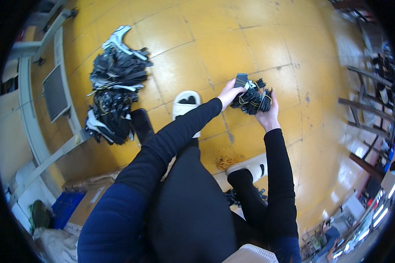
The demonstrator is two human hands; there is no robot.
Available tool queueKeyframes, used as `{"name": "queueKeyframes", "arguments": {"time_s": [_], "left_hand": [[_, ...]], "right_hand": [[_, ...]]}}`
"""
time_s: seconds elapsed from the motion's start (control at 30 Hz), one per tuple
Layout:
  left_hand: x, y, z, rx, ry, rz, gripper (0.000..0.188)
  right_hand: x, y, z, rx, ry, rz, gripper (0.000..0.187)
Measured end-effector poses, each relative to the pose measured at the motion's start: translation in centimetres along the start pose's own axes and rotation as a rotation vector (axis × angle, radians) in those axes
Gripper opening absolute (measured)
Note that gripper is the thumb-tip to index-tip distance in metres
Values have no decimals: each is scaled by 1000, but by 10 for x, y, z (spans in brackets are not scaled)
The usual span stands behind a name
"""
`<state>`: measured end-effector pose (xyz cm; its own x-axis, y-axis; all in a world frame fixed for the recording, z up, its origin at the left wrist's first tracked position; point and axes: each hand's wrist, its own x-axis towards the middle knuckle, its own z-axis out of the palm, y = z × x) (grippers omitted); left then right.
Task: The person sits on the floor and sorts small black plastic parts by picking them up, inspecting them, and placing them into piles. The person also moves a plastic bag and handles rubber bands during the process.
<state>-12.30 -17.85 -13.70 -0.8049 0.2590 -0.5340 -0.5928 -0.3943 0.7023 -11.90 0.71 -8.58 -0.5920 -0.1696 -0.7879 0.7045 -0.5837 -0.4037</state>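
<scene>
I find the bundle of dark strips (250,104) directly between my hands, left hand (227,94) clamped on its left side, right hand (269,115) cupping its right. Its long axis I cannot tell. Orange bands (226,159) lie bodyward of the grip.

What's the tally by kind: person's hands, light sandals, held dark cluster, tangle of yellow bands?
Hands: 2
Light sandals: 2
Held dark cluster: 1
Tangle of yellow bands: 1
Total: 6
</scene>
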Motion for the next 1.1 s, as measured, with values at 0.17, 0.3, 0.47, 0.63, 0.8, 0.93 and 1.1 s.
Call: {"name": "queueKeyframes", "arguments": {"time_s": [0.17, 0.3, 0.47, 0.63, 0.8, 0.93, 1.1], "left_hand": [[-33, 50, -68, -35, 185, 128, 38], [-69, 88, -128, -94, 339, 78, 42], [-121, 110, -188, -102, 421, 136, 41], [-157, 93, -198, -226, 631, 151, 72], [-173, 61, -181, -110, 959, 217, 66], [-173, 38, -171, 177, 1000, 237, 65], [-185, 39, -172, 140, 1060, 200, 63]], "right_hand": [[37, 26, 87, -64, -76, 24, 45], [60, 57, 157, -97, -262, 82, 48], [67, 108, 214, -307, -359, 113, 64], [74, 156, 224, -766, -206, -105, 102], [78, 153, 203, -761, -146, -307, 88], [55, 152, 203, -802, -31, -524, 59], [14, 166, 231, -928, -107, -838, 52]]}}
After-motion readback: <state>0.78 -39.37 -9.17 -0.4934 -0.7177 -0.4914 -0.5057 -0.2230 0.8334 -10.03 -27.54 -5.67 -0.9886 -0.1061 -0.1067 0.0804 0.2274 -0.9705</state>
